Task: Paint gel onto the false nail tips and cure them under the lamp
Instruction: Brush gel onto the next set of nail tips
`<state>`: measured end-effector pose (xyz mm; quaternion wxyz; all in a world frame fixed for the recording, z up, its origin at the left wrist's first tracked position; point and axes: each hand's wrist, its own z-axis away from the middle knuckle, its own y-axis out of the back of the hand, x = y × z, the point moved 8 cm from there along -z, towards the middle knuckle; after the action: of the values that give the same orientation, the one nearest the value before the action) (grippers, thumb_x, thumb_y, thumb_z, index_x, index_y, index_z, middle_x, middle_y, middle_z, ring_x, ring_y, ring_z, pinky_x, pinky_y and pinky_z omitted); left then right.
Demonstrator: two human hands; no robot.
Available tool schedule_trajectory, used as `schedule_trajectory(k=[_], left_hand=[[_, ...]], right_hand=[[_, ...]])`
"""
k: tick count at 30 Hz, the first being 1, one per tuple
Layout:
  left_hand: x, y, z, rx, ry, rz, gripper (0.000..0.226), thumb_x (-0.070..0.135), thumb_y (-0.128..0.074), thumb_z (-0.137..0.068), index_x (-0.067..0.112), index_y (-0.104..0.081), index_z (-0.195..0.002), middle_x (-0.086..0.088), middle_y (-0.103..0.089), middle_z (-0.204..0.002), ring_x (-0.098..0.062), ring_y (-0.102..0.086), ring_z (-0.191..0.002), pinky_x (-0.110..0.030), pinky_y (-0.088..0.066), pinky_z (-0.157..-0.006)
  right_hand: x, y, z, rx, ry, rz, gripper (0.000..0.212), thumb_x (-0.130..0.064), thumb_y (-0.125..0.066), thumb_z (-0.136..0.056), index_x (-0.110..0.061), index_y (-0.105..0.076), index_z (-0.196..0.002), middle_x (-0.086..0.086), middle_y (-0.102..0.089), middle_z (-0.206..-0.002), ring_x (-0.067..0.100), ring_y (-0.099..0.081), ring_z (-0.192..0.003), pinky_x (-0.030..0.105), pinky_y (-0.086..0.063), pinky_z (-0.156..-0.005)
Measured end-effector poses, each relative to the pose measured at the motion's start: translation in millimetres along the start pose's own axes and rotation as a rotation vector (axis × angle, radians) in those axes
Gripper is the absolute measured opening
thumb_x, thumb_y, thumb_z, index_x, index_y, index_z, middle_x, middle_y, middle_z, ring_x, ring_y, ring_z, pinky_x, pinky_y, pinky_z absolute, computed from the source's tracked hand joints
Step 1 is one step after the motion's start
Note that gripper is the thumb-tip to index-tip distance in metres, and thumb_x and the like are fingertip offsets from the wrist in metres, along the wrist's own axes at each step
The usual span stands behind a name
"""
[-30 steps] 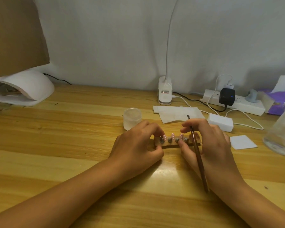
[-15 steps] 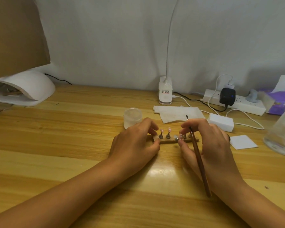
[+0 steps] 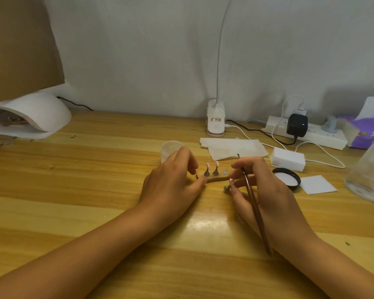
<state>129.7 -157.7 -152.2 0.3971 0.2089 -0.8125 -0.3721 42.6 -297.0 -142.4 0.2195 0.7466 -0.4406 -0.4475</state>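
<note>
A small wooden holder strip (image 3: 217, 179) lies on the table between my hands. Two pink nail tips on metal stands (image 3: 212, 169) remain upright on it, beside a bare metal disc (image 3: 225, 172). My left hand (image 3: 173, 184) holds the strip's left end with thumb and fingers. My right hand (image 3: 266, 190) pinches one nail tip stand (image 3: 228, 186) lifted off the strip. The same hand keeps a brown brush (image 3: 255, 206) tucked along it. The white curing lamp (image 3: 35, 114) sits at the far left.
A frosted cup (image 3: 170, 148) stands behind my left hand. Tissues (image 3: 231, 147), a white block (image 3: 287, 161), a black-rimmed lid (image 3: 286, 179), a white square pad (image 3: 317, 184) and a clear container (image 3: 369, 173) lie to the right. A desk lamp base (image 3: 216, 121) and power strip (image 3: 307, 132) line the wall.
My right hand has pulled a nail tip stand off the strip and drawn it toward me. The strip now shows two stands. My left hand has eased back to the strip's left end.
</note>
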Motion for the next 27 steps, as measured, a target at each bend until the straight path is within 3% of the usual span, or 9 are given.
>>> schedule_trajectory(k=[4,9,14,16,19,23,25,27], left_hand=[[2.8,-3.6,3.2,-0.045,-0.02,0.013,0.025,0.045,-0.069,-0.086,0.035,-0.046,-0.088,0.018,-0.058,-0.077,0.001,-0.056,-0.067,-0.026,-0.047,-0.058],[6.9,-5.9,3.8,-0.081,-0.04,0.043,0.019,0.043,-0.066,-0.087,0.034,-0.05,-0.091,0.018,-0.064,-0.091,0.002,-0.061,-0.082,-0.034,-0.055,-0.07],[12.9,-4.0,4.7,-0.081,-0.098,0.106,0.017,0.04,-0.068,-0.087,0.035,-0.055,-0.095,0.019,-0.062,-0.093,0.004,-0.06,-0.086,-0.026,-0.052,-0.069],[16.2,-1.2,5.1,-0.042,-0.129,0.132,0.017,0.035,-0.069,-0.086,0.032,-0.054,-0.095,0.019,-0.058,-0.09,0.002,-0.057,-0.084,-0.025,-0.05,-0.066],[16.1,13.5,5.3,0.146,-0.131,0.11,0.024,0.022,-0.071,-0.084,0.023,-0.049,-0.094,0.013,-0.048,-0.088,-0.007,-0.047,-0.081,-0.02,-0.04,-0.065],[2.7,29.5,6.1,0.337,-0.013,0.075,0.044,0.019,-0.074,-0.077,0.02,-0.044,-0.109,0.005,-0.039,-0.11,-0.013,-0.04,-0.103,-0.023,-0.03,-0.081],[-7.9,29.4,4.7,0.337,0.084,0.082,0.059,0.022,-0.077,-0.075,0.022,-0.04,-0.12,0.005,-0.034,-0.121,-0.012,-0.034,-0.116,-0.024,-0.023,-0.087],[-18.3,26.0,2.0,0.309,0.159,0.111,0.069,0.025,-0.078,-0.075,0.023,-0.034,-0.128,0.006,-0.032,-0.128,-0.01,-0.03,-0.124,-0.022,-0.018,-0.091]], right_hand=[[5.0,-3.6,0.8,-0.028,-0.004,0.001,0.042,-0.022,-0.063,-0.087,-0.036,-0.04,-0.119,-0.022,-0.055,-0.105,-0.003,-0.06,-0.094,0.01,-0.049,-0.072],[8.1,-4.7,1.2,-0.046,-0.014,-0.012,0.042,-0.019,-0.064,-0.089,-0.033,-0.043,-0.123,-0.019,-0.058,-0.108,0.0,-0.06,-0.098,0.019,-0.053,-0.078],[6.7,-5.3,0.9,-0.055,-0.009,-0.036,0.044,-0.019,-0.064,-0.089,-0.037,-0.041,-0.122,-0.021,-0.057,-0.109,-0.002,-0.06,-0.1,0.018,-0.053,-0.079],[7.9,-5.3,1.2,-0.054,-0.017,-0.046,0.044,-0.02,-0.064,-0.089,-0.037,-0.041,-0.122,-0.021,-0.057,-0.111,-0.003,-0.059,-0.1,0.019,-0.053,-0.08],[9.8,-5.2,1.0,-0.049,-0.028,-0.053,0.044,-0.02,-0.064,-0.088,-0.037,-0.041,-0.122,-0.023,-0.056,-0.112,-0.005,-0.06,-0.099,0.02,-0.053,-0.079],[12.0,-7.9,1.1,-0.069,-0.041,-0.045,0.051,-0.028,-0.066,-0.086,-0.036,-0.034,-0.126,-0.026,-0.051,-0.116,-0.011,-0.055,-0.103,0.011,-0.048,-0.079],[11.7,-9.3,1.5,-0.087,-0.048,-0.039,0.056,-0.036,-0.065,-0.085,-0.038,-0.029,-0.128,-0.027,-0.048,-0.12,-0.016,-0.052,-0.105,0.006,-0.042,-0.079],[10.0,-10.3,2.0,-0.101,-0.042,-0.031,0.058,-0.043,-0.062,-0.084,-0.039,-0.025,-0.128,-0.025,-0.046,-0.124,-0.012,-0.052,-0.107,0.01,-0.042,-0.084]])
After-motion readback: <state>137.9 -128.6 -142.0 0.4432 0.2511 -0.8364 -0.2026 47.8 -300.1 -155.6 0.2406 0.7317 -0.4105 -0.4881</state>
